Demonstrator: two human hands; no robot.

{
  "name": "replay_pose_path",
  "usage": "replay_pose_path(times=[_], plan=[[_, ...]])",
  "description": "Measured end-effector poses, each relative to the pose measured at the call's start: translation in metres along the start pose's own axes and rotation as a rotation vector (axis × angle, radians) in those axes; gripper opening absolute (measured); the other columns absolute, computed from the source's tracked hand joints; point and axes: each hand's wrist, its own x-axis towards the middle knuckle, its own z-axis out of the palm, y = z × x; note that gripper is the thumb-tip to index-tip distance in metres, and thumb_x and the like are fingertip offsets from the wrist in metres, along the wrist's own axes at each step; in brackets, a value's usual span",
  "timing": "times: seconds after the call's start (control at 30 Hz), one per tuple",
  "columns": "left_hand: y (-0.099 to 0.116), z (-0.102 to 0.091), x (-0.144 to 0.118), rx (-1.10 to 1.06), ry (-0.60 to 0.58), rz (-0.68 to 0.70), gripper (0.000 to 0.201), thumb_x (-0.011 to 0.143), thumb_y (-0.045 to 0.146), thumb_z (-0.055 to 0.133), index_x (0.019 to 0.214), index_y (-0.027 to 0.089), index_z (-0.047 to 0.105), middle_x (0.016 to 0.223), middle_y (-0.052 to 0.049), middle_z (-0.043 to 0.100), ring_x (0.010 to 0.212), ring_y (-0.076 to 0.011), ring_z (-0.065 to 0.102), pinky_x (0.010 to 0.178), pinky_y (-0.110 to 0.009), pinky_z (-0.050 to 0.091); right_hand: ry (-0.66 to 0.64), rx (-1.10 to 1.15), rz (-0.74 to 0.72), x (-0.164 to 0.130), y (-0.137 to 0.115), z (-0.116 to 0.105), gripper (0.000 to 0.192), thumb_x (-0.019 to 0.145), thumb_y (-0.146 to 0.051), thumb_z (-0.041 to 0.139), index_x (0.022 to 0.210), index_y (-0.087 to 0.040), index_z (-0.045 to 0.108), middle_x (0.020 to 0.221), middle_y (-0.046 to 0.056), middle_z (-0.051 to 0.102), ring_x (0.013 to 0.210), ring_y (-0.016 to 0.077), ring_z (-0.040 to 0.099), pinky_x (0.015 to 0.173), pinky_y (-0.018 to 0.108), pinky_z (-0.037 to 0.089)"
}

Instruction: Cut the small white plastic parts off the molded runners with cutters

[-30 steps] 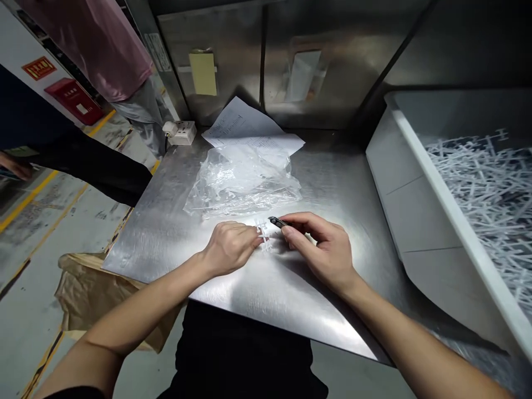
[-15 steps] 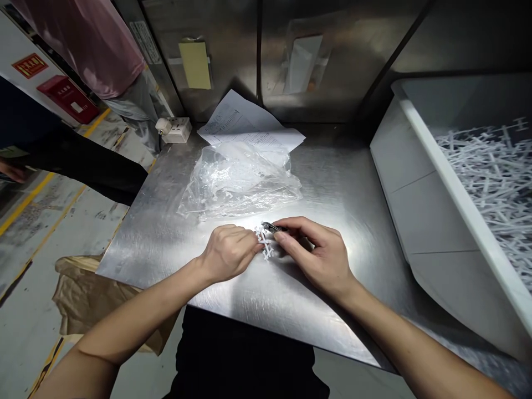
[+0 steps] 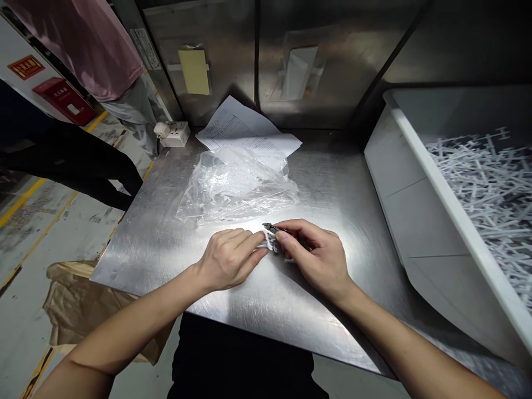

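Observation:
Between thumb and fingers, my left hand pinches a small white plastic piece with short branching arms. My right hand is closed on a small dark metal tool, which looks like cutting nippers; its tip points left, right at the white piece. Most of the tool is hidden inside the fingers. Both hands are just above the metal table, near its front edge. Beyond them lies a crumpled clear plastic bag, partly over printed paper sheets.
On the right stands a large grey-white bin heaped with white plastic pieces. A power strip sits at the back left corner. Brown paper lies below the table's left edge. Two people stand at the left.
The white piece has turned in my left fingers, and less of it shows now. My left hand has shifted slightly right; the right hand keeps its hold on the nippers. The view has shifted slightly.

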Motion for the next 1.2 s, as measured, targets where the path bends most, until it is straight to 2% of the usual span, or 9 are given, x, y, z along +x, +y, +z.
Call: replay_pose_path(times=[0.13,0.27,0.5,0.7,0.8,0.93,1.03,1.2], plan=[[-0.002,0.001,-0.003,-0.051,0.001,-0.022,0.020,0.116,0.012,0.051,0.120,0.015,0.071,0.085,-0.003,0.079,0.072,-0.0166,0.072,0.066,-0.031,0.054,-0.002,-0.018,-0.017,0.001,-0.002,0.000,0.014,0.103,-0.033,0.077,0.106,-0.025,0.087,0.087,0.003,0.084,0.075,0.0202,0.077,0.066,0.033,0.062],[-0.002,0.001,-0.004,-0.072,-0.004,-0.054,0.017,0.116,0.018,0.055,0.117,0.016,0.072,0.092,-0.004,0.082,0.077,-0.0172,0.076,0.070,-0.031,0.057,0.000,-0.004,-0.011,0.002,-0.003,0.000,0.014,0.102,-0.032,0.077,0.107,-0.025,0.087,0.089,0.003,0.084,0.076,0.0197,0.076,0.066,0.033,0.061],[0.000,0.002,-0.001,0.042,-0.074,-0.026,0.026,0.114,0.039,0.064,0.105,0.017,0.074,0.087,-0.005,0.073,0.077,-0.0201,0.067,0.065,-0.034,0.049,-0.029,0.062,0.045,0.003,0.000,0.001,0.016,0.102,-0.036,0.076,0.105,-0.023,0.086,0.083,0.003,0.080,0.071,0.0184,0.072,0.063,0.032,0.059],[0.000,0.004,0.001,0.030,-0.054,0.014,0.028,0.114,0.022,0.056,0.092,0.019,0.072,0.084,-0.004,0.071,0.074,-0.0182,0.062,0.064,-0.032,0.045,-0.036,0.097,0.050,0.004,0.000,0.000,0.016,0.102,-0.035,0.076,0.105,-0.022,0.085,0.080,0.002,0.077,0.066,0.0174,0.069,0.060,0.031,0.056],[-0.001,0.001,0.000,-0.030,-0.009,-0.028,0.031,0.114,0.021,0.058,0.085,0.019,0.069,0.080,-0.003,0.069,0.071,-0.0166,0.060,0.063,-0.031,0.044,0.017,0.059,-0.008,0.004,-0.005,-0.005,0.015,0.102,-0.035,0.076,0.106,-0.024,0.085,0.084,0.003,0.080,0.070,0.0193,0.073,0.063,0.033,0.059],[-0.002,-0.003,-0.001,-0.101,0.043,-0.063,0.027,0.112,0.018,0.061,0.087,0.018,0.069,0.077,-0.002,0.067,0.069,-0.0154,0.059,0.064,-0.031,0.044,0.070,-0.092,-0.175,0.003,-0.011,-0.013,0.009,0.103,-0.029,0.077,0.107,-0.025,0.084,0.089,0.002,0.083,0.073,0.0188,0.075,0.066,0.033,0.061],[-0.002,-0.003,-0.002,-0.122,0.053,-0.062,0.025,0.112,0.018,0.061,0.088,0.018,0.070,0.077,-0.001,0.067,0.068,-0.0149,0.058,0.064,-0.031,0.044,0.032,-0.160,-0.280,0.002,-0.012,-0.013,0.008,0.104,-0.025,0.077,0.111,-0.025,0.083,0.085,0.001,0.080,0.068,0.0170,0.072,0.060,0.031,0.057],[-0.002,0.000,-0.003,-0.116,0.065,-0.037,0.022,0.111,0.016,0.063,0.090,0.017,0.069,0.077,-0.001,0.066,0.068,-0.0151,0.058,0.063,-0.032,0.043,-0.041,-0.194,-0.375,0.000,-0.010,-0.010,0.008,0.106,-0.019,0.076,0.112,-0.022,0.080,0.079,-0.001,0.074,0.060,0.0133,0.064,0.055,0.029,0.051]])
